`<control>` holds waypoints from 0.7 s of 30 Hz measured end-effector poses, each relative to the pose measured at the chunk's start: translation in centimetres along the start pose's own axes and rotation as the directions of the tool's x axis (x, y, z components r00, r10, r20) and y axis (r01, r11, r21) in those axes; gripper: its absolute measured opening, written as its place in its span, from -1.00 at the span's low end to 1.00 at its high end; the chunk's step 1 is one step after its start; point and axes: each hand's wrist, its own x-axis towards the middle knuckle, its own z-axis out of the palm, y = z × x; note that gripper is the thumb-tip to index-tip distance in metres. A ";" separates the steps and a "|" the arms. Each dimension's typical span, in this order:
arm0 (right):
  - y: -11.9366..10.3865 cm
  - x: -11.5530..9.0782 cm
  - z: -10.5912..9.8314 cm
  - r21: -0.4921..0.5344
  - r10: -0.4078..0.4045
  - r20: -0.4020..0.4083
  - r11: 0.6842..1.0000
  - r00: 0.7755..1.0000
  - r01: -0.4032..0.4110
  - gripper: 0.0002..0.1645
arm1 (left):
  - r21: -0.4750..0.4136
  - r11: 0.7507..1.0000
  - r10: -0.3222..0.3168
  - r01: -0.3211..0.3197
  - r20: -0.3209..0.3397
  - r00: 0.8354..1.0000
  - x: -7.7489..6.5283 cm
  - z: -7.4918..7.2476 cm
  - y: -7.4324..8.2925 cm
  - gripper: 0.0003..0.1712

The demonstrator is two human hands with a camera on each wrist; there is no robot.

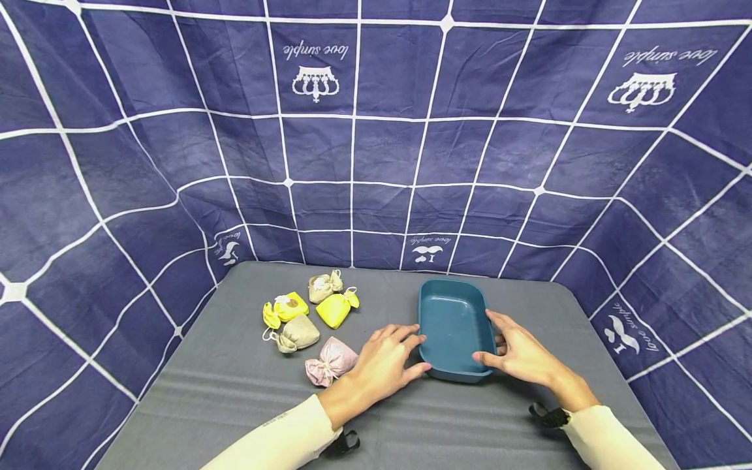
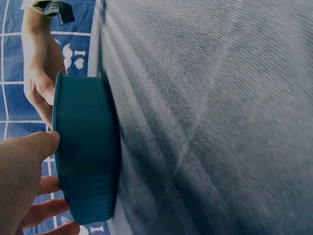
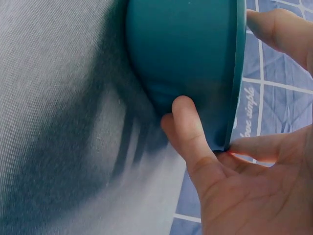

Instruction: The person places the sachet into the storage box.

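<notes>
A teal rectangular plastic tub point(image 1: 452, 326) stands on the grey cloth-covered table, its inside bare. My right hand point(image 1: 519, 352) grips its right side near the front corner, thumb over the rim and fingers against the outer wall, as the right wrist view shows with fingers point(image 3: 188, 127) on the tub. On the opposite side, my left hand point(image 1: 382, 362) touches the rim with loosely extended fingers; its thumb point(image 2: 46, 142) rests at the near edge in the left wrist view. A pink drawstring pouch point(image 1: 331, 360) lies just left of the left hand, partly covered by it.
Further left lie two yellow pouches point(image 1: 337, 309) and two beige pouches point(image 1: 301, 333), all tied with string. The grey table point(image 1: 235, 405) is bordered by a blue curtain point(image 1: 388, 150) with white grid lines at the back and sides.
</notes>
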 end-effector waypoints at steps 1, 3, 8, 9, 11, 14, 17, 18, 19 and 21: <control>0.0 0.1 0.1 0.004 -0.002 0.003 1.000 1.000 0.002 0.43 | -0.002 1.000 -0.001 0.001 -0.002 1.000 -0.1 -0.1 -0.1 -0.37; -0.2 0.4 0.3 0.021 -0.008 0.012 1.000 1.000 0.008 0.42 | -0.006 1.000 -0.003 0.003 -0.006 1.000 -0.4 -0.2 -0.4 -0.38; -0.7 1.0 0.8 0.020 -0.015 0.029 1.000 0.999 0.015 0.44 | 0.004 1.000 -0.001 0.001 -0.031 1.000 -1.1 -0.7 -1.2 -0.38; -0.8 1.1 0.9 0.021 -0.020 0.032 1.000 0.999 0.019 0.46 | 0.004 1.000 -0.001 0.001 -0.035 0.999 -1.2 -0.8 -1.4 -0.38; -1.0 1.3 1.1 0.042 -0.030 0.040 0.999 0.999 0.028 0.49 | 0.002 1.000 -0.004 0.004 -0.040 0.999 -1.5 -1.0 -1.7 -0.38; -1.3 1.6 1.5 0.126 -0.053 0.067 0.991 0.996 0.045 0.52 | 0.001 1.000 -0.008 0.008 -0.046 0.999 -2.0 -1.2 -2.1 -0.39; -1.6 2.0 2.0 0.190 -0.075 0.091 0.980 0.993 0.057 0.54 | 0.008 1.000 -0.012 0.013 -0.054 0.998 -2.5 -1.4 -2.7 -0.40; -1.7 2.1 2.2 0.196 -0.079 0.094 0.979 0.992 0.059 0.55 | 0.009 1.000 -0.014 0.015 -0.057 0.998 -2.7 -1.5 -2.8 -0.40; -1.8 2.2 2.4 0.200 -0.084 0.098 0.978 0.992 0.063 0.56 | 0.012 1.000 -0.016 0.017 -0.059 0.998 -2.8 -1.6 -3.0 -0.40; -1.9 2.4 2.7 0.198 -0.089 0.104 0.978 0.991 0.067 0.60 | 0.016 1.000 -0.021 0.022 -0.063 0.998 -3.2 -1.7 -3.3 -0.40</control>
